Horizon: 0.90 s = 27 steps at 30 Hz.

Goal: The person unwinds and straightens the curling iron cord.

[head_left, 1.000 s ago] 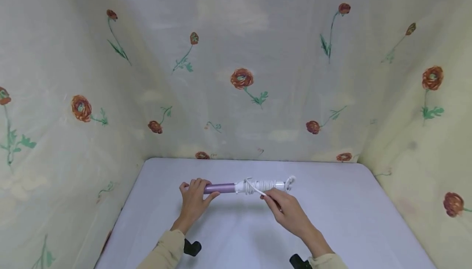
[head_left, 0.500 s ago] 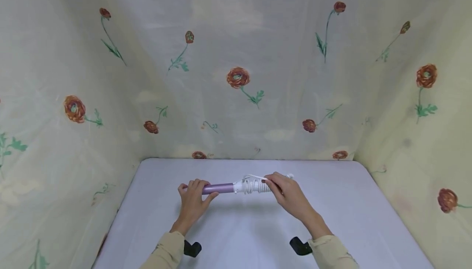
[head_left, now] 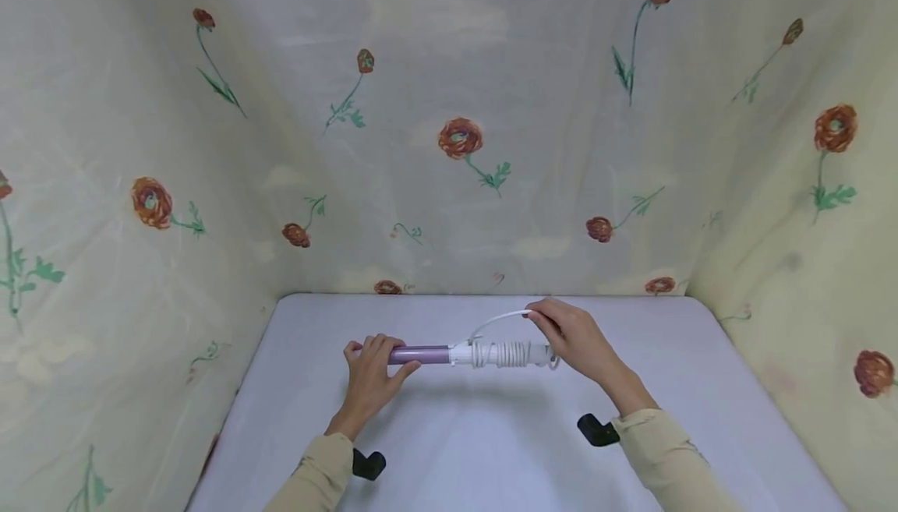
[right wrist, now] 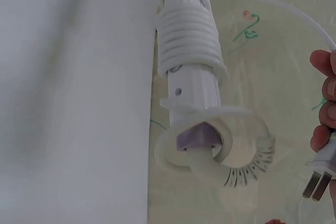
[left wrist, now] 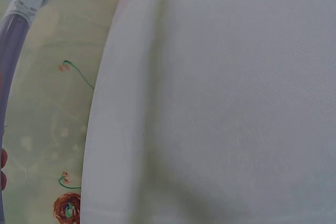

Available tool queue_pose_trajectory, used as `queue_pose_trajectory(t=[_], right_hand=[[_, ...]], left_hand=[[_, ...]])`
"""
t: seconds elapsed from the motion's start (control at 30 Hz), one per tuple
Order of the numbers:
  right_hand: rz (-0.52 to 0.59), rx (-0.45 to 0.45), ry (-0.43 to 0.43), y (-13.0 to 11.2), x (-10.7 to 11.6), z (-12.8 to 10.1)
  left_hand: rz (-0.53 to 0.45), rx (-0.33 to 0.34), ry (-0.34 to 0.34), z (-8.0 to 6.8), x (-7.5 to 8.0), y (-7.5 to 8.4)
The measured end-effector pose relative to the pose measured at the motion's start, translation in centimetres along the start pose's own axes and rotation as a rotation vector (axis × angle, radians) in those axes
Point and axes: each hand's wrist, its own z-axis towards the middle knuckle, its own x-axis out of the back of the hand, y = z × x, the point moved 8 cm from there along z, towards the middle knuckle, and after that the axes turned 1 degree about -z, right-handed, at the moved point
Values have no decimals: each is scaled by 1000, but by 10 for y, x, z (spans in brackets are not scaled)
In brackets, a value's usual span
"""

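A curling iron [head_left: 424, 354] with a purple barrel and a white handle is held level above the table. My left hand [head_left: 372, 376] grips its barrel end. White power cord [head_left: 510, 354] is wound in several turns around the handle. A free stretch of it arcs up to my right hand [head_left: 578, 340], which stands above and right of the handle. In the right wrist view, the fingers [right wrist: 329, 90] hold the cord's end, with the two-pronged plug [right wrist: 326, 158] under them. A cord loop with a ribbed sleeve [right wrist: 249, 170] leaves the handle's end. The left wrist view shows only part of the barrel [left wrist: 11, 45].
A white table [head_left: 477, 450] lies under both hands, its rounded far edge meeting a flower-printed sheet [head_left: 547, 146] that hangs on the back and both sides. Black wrist-camera mounts [head_left: 368, 465] stick out beside the sleeves.
My right hand has lifted the cord's free end from in front of the handle, over it, then up and to the right. My left hand still holds the barrel in nearly the same place.
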Motion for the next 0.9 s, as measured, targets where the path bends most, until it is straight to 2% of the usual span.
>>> queue_pose_trajectory(t=[0.3, 0.47, 0.67, 0.73, 0.9], right_hand=[[11, -24, -66, 30, 9, 8], [69, -103, -139, 54, 6, 2], [177, -227, -212, 79, -2, -18], [208, -259, -212, 85, -6, -25], [276, -253, -143, 88, -28, -34]], left_hand=[[-68, -2, -4, 6, 2, 3], [-83, -9, 5, 6, 2, 5], [-114, -7, 16, 5, 1, 11], [-115, -6, 10, 5, 1, 12], [-89, 0, 35, 3, 12, 7]])
